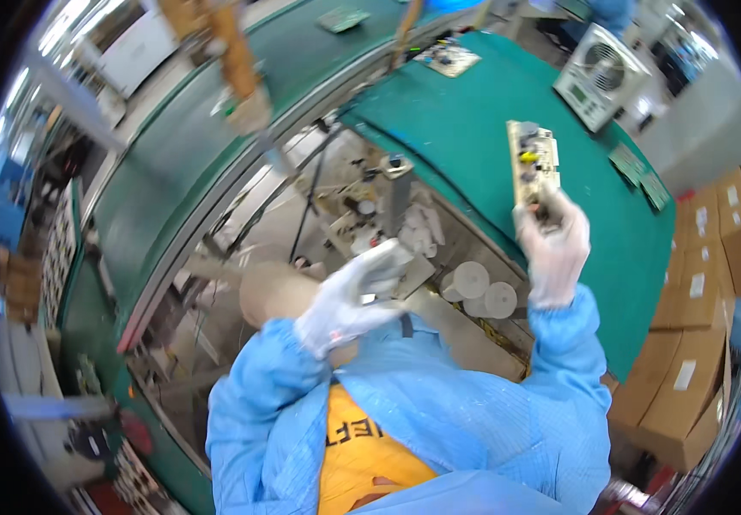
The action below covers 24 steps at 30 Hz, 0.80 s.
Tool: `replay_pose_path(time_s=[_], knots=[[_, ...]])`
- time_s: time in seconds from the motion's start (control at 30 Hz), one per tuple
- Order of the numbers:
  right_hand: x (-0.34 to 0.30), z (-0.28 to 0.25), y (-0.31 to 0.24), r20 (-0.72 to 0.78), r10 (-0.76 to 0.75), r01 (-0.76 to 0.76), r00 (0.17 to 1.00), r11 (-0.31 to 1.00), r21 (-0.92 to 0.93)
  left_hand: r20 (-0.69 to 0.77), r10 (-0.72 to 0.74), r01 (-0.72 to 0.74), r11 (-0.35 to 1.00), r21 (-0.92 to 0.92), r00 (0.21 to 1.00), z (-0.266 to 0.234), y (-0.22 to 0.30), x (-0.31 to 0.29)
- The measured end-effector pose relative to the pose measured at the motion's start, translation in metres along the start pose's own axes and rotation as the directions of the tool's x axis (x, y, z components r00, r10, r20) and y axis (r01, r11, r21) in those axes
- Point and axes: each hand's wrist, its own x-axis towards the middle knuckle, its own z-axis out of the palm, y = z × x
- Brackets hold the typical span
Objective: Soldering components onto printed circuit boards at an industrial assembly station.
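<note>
My right hand (555, 245), in a white glove, grips the near end of a long narrow circuit board (534, 163). The board is held upright over the green table and carries a yellow part, grey parts and a white connector. My left hand (358, 296), gloved in white too, is raised in front of my body. Its fingers are curved and apart from the thumb, with nothing seen between them. Below and beyond it stands a floor-level clutter of boards and parts (362, 210), partly hidden by the hand.
The green tabletop (465, 112) bears another circuit board (448, 57), a white fan unit (602, 75) and small green boards (641, 176). Cardboard boxes (688, 369) are stacked at the right. A green conveyor (164, 223) runs along the left. White rolls (472, 281) stand below the table edge.
</note>
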Motion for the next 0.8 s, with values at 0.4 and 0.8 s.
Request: replay_pose_path(time_s=[0.4,0.8], knots=[[-0.106,0.077,-0.071,0.481,-0.796,0.673,0.366,0.584,0.454,-0.294,0.206,-0.358,0.597,-0.718,0.933,-0.007,-0.02,-0.079],[-0.146,0.137,-0.142,0.526,-0.761,0.402,0.381,0.648,0.647,-0.647,0.225,-0.577,0.71,-0.403,0.728,-0.033,-0.039,-0.169]])
